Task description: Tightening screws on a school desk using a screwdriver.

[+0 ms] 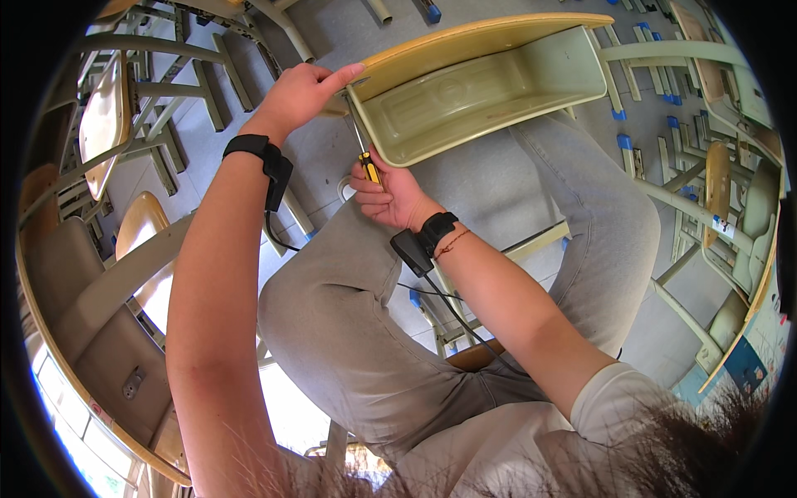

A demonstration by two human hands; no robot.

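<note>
In front of me stands a school desk [490, 31] with a wooden top edge and a beige open tray [465, 95] below it. My left hand [303, 95] grips the desk's left corner, its thumb along the top edge. Lower down, my right hand [390, 192] is closed round the yellow-and-black handle of a screwdriver [369, 168]. The thin metal shaft points up beside the tray's left end, toward the underside of the desktop near my left thumb. Whether the tip sits in a screw is too small to tell.
My legs [357, 324] in grey trousers are spread below the tray. Wooden chairs [106, 124] and metal desk frames crowd the left. More chairs [718, 195] stand at the right. Black cables [465, 324] run from the bands on my wrists.
</note>
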